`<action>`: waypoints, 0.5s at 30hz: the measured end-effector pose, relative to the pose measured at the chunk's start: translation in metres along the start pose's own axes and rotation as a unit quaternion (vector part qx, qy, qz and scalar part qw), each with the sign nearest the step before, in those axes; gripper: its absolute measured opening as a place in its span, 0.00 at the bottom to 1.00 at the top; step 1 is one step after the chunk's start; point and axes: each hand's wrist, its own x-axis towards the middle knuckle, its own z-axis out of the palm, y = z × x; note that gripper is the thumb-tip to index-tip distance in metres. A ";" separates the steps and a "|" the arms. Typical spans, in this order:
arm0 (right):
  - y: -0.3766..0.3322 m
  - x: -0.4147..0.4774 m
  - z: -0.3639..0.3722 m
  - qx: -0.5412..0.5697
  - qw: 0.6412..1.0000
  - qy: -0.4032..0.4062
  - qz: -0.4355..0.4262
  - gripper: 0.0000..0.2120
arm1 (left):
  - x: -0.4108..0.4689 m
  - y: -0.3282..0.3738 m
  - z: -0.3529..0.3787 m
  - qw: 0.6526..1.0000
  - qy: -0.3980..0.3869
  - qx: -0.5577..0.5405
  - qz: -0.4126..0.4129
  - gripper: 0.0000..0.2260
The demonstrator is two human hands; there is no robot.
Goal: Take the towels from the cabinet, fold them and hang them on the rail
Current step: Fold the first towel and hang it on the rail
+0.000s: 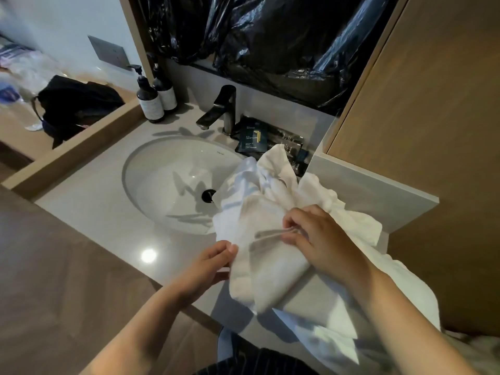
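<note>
A crumpled white towel (259,212) lies heaped on the grey vanity counter (89,212), spilling over the right rim of the sink and hanging off the counter's front edge. My left hand (209,263) pinches the towel's left edge near the front of the counter. Higher and to the right, my right hand (319,234) pinches a hem of the same towel between thumb and fingers. More white cloth (405,290) trails down at the right, below my right forearm. No rail is in view.
An oval white sink (167,182) with a dark faucet (223,109) sits in the counter. Two dark pump bottles (154,96) stand at the back left, dark toiletry packets (251,136) behind the towel. A wooden cabinet panel (433,131) rises at right; black plastic (270,36) covers the mirror.
</note>
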 end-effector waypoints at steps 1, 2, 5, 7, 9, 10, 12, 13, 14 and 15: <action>0.001 0.000 -0.001 0.015 1.000 0.012 0.002 0.05 | -0.001 -0.001 0.002 1.000 -0.002 -0.011 -0.007 0.26; 0.001 0.000 -0.001 0.035 0.999 0.025 0.004 0.05 | -0.003 -0.003 0.004 1.000 -0.006 -0.027 -0.013 0.26; 0.001 -0.002 -0.002 0.090 0.995 0.048 0.015 0.06 | -0.007 -0.011 0.005 0.993 -0.026 -0.107 -0.046 0.31; 0.001 -0.003 -0.001 0.095 0.994 0.044 0.020 0.05 | -0.013 -0.016 0.005 0.985 -0.040 -0.152 -0.071 0.32; 0.002 -0.003 0.000 0.092 0.995 0.043 0.023 0.05 | -0.021 -0.021 0.002 0.974 -0.056 -0.201 -0.092 0.29; 0.002 -0.002 0.000 0.090 0.995 0.043 0.025 0.05 | -0.025 -0.024 0.000 0.968 -0.069 -0.223 -0.097 0.28; 0.002 -0.002 0.001 0.088 0.995 0.040 0.029 0.05 | -0.033 -0.031 -0.004 0.958 -0.097 -0.252 -0.100 0.25; 0.002 -0.002 0.001 0.088 0.995 0.038 0.029 0.05 | -0.037 -0.034 -0.005 0.955 -0.105 -0.260 -0.101 0.24; 0.003 -0.003 0.001 0.088 0.995 0.037 0.029 0.05 | -0.040 -0.035 -0.006 0.954 -0.105 -0.263 -0.102 0.23; 0.003 -0.003 0.001 0.087 0.995 0.035 0.029 0.05 | -0.042 -0.036 -0.004 0.955 -0.098 -0.261 -0.103 0.22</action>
